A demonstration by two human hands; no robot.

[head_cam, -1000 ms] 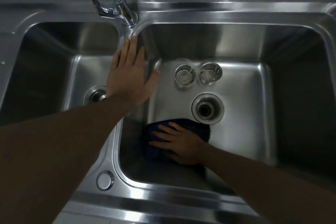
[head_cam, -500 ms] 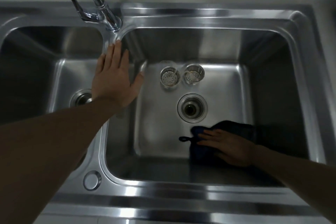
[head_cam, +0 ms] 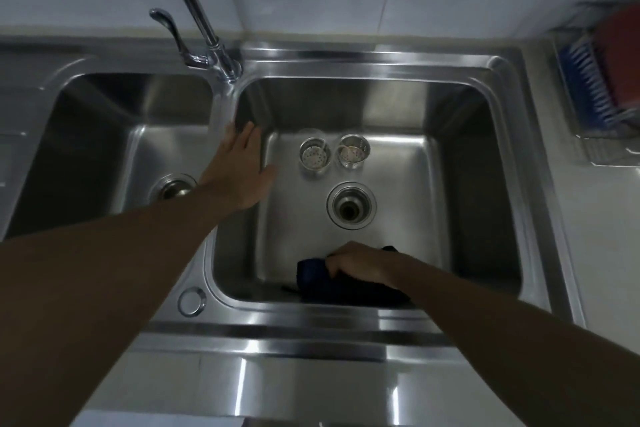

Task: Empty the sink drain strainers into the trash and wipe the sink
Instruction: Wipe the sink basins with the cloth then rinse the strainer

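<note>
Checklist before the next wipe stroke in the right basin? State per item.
1. Cloth held: right hand grips the dark blue cloth on the floor of the right basin, near its front wall. ok
2. Stroke path: left hand lies flat on the steel divider between the basins. ok
3. Floor free: two perforated steel strainer baskets stand side by side at the back. not ok
4. Baskets emptied: contents too blurred. cannot tell
5. Round drain opening is uncovered, cloth apart from it. ok
6. Water off: no stream seen below the chrome faucet. ok
</note>
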